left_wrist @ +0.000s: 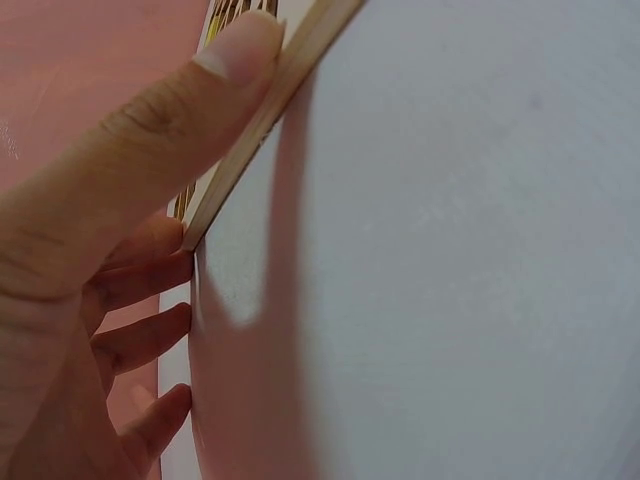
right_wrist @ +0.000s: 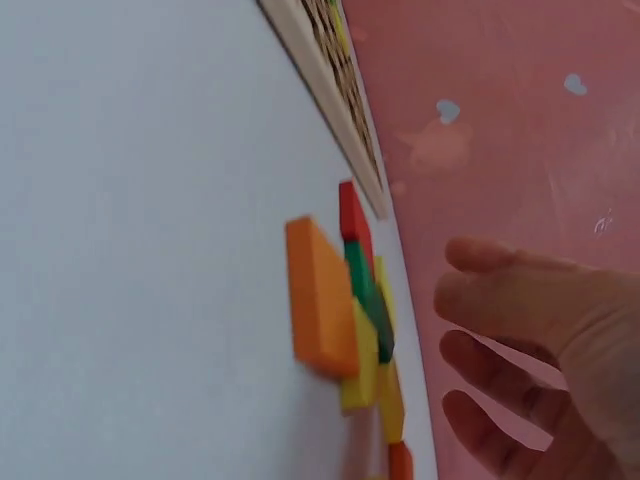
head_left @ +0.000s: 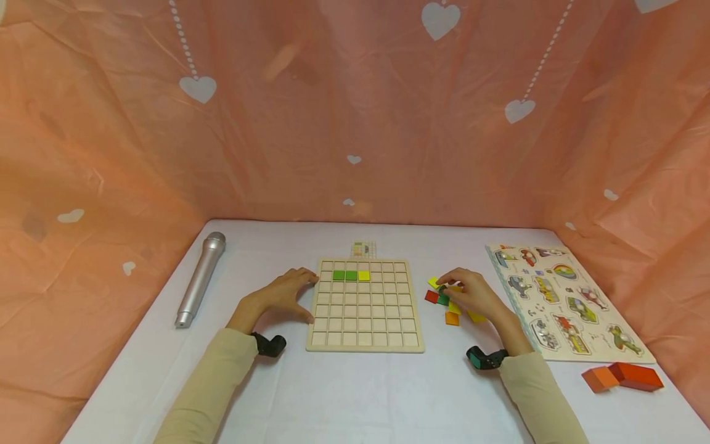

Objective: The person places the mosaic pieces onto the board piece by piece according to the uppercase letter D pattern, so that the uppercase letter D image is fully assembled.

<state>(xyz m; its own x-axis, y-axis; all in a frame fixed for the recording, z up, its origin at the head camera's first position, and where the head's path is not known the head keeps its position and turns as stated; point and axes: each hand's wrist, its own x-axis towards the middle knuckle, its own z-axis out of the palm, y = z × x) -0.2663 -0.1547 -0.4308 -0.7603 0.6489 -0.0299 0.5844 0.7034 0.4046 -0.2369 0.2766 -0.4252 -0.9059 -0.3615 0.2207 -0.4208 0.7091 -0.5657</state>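
My left hand (head_left: 284,292) touches the left edge of a wooden grid board (head_left: 365,324), its thumb and fingers spread apart. In the left wrist view the thumb (left_wrist: 190,110) lies against the board's rim. Two green tiles (head_left: 345,275) and one yellow tile (head_left: 363,275) sit side by side in the second row from the top. Over a loose pile of coloured square tiles right of the board hovers my right hand (head_left: 473,292). The right wrist view has its loosely bent fingers apart from the pile, where an orange tile (right_wrist: 318,300) and a red tile (right_wrist: 354,216) show.
A small pattern card (head_left: 363,249) lies behind the board. To the left is a silver microphone (head_left: 201,280). At the right lie a picture puzzle board (head_left: 566,302), an orange block (head_left: 599,379) and a red block (head_left: 636,376). Pink curtains surround the table's back and sides.
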